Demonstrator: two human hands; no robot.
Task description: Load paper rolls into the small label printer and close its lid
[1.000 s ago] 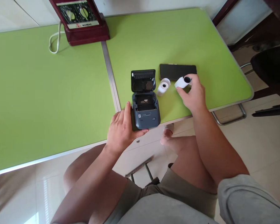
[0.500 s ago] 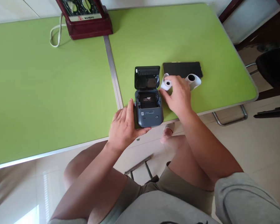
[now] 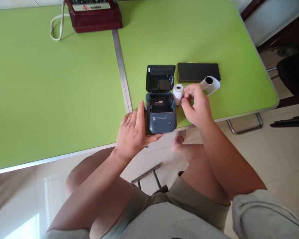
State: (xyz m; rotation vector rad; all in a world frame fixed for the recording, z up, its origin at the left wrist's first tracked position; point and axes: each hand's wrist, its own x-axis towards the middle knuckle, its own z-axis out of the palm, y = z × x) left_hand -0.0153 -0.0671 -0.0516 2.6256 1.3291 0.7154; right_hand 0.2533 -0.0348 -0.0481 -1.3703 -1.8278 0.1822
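My left hand (image 3: 131,134) braces the printer (image 3: 161,127), forefinger along its left side and thumb spread across its front bottom edge; this support should stay gentle, as the printer sits right at the table (image 3: 64,83) edge. The lid (image 3: 160,78) stands tipped back. My right hand (image 3: 198,106) is at the upright white roll (image 3: 177,97), just right of the printer; thumb and forefinger stand a little apart, and I cannot tell whether they pinch its paper. A light touch, I judge, handles the coil best, since squeezing could crease it. The second roll (image 3: 213,87) lies beyond my knuckles, near the phone (image 3: 198,72).

The red machine (image 3: 97,21) reads "WANBAO", beside a small red emblem. The printer's front carries a white square mark, tiny unreadable print and a power button (image 3: 169,122); the label (image 3: 159,102) inside is illegible.
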